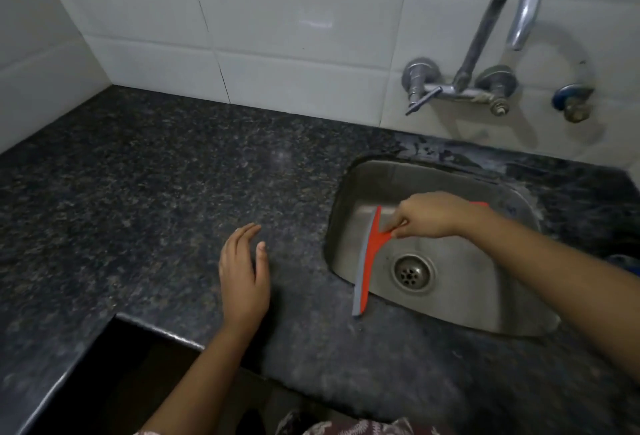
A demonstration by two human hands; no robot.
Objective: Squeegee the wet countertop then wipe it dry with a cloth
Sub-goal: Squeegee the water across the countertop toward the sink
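Fingers (403, 218) of the right hand (433, 215) are closed on the red handle of the squeegee (369, 261), while the left hand (244, 275) is held open and empty, palm down, on or just above the countertop (156, 192); contact cannot be told. Wetness on the dark speckled stone is hard to judge, though streaks are seen behind the sink (450, 296). The squeegee is held over the sink's left side, its grey blade running near to far, the near end reaching the rim. Trouble is likely if the blade is lifted carelessly: water could be dripped back onto stone already cleared. The handle lies within the right fingers, the blade just left of them. No cloth is seen.
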